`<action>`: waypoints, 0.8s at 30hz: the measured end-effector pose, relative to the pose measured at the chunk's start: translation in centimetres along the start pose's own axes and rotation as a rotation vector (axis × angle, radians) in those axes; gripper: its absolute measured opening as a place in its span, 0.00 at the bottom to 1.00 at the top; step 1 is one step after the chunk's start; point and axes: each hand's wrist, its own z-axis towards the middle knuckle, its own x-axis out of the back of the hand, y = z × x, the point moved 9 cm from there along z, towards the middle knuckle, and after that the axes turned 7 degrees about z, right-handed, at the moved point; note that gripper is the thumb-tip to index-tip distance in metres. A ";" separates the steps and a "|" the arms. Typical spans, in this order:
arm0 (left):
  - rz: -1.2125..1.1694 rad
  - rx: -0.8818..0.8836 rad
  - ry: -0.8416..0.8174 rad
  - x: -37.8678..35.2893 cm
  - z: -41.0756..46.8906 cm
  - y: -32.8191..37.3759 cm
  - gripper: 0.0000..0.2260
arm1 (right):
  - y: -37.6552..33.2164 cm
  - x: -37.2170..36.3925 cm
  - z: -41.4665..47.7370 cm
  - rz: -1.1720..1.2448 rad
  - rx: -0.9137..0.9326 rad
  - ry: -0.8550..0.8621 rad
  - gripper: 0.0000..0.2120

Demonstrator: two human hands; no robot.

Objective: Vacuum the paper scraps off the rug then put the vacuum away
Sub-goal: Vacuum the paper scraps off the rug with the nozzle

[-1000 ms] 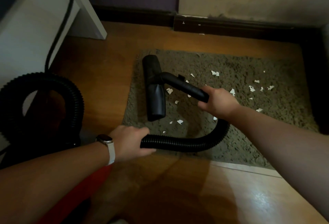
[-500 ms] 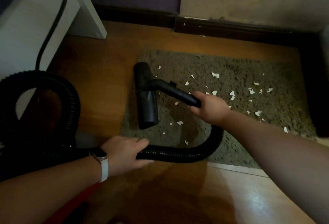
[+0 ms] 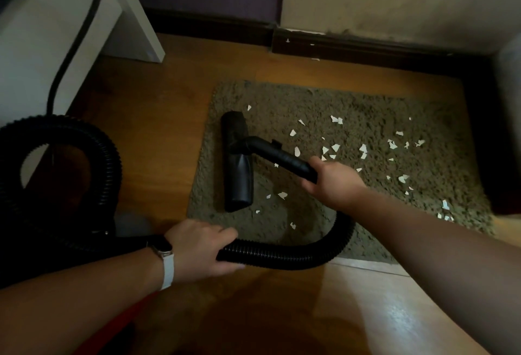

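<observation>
Fingers of the right hand (image 3: 332,182) grip the black plastic wand (image 3: 284,158); those of the left hand (image 3: 197,247) grip the black ribbed hose (image 3: 282,257). The black nozzle (image 3: 239,174) sits by the nine-o'clock edge of the shaggy olive rug (image 3: 366,213); white paper scraps (image 3: 335,147) lie toward three o'clock.

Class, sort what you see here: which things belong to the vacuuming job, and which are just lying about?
Belong to the job:
- nozzle
- wand, gripped by the right hand
- hose, gripped by the left hand
- rug
- paper scraps

Just there:
- white furniture
- skirting board
- wristwatch
</observation>
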 end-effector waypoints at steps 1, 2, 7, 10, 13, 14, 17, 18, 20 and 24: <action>0.007 -0.004 -0.010 -0.2 0.0 0.1 0.21 | -0.5 -0.2 0.0 -0.024 0.017 -0.013 0.16; 0.015 -0.010 -0.017 -0.3 -0.1 0.1 0.22 | -1.0 -0.4 0.1 -0.044 0.035 -0.026 0.16; 0.053 -0.051 -0.032 -0.5 -0.1 0.4 0.19 | -2.2 -1.2 0.6 -0.073 0.041 -0.058 0.16; 0.037 -0.037 -0.052 -0.4 0.1 0.5 0.19 | -1.3 -1.1 0.4 -0.070 0.003 -0.051 0.16; -0.031 0.006 -0.166 -1.0 0.2 0.4 0.30 | 0.4 -1.0 -0.3 -0.081 -0.054 -0.045 0.16; -0.045 0.019 -0.190 -1.3 0.3 0.3 0.33 | 1.1 -1.0 -0.5 -0.075 -0.079 -0.047 0.17; -0.048 0.025 -0.202 -1.6 0.7 0.1 0.35 | 3.3 -1.0 -1.4 -0.008 -0.153 -0.046 0.16; -0.064 0.030 -0.198 -1.6 0.8 0.1 0.35 | 4.0 -1.1 -1.6 0.019 -0.179 -0.047 0.16; -0.073 0.036 -0.201 -1.7 1.1 0.0 0.35 | 5.2 -1.3 -2.2 0.066 -0.235 -0.051 0.15; -0.073 0.069 -0.229 -1.3 1.5 0.0 0.33 | 6.7 -1.5 -3.1 0.134 -0.311 -0.018 0.15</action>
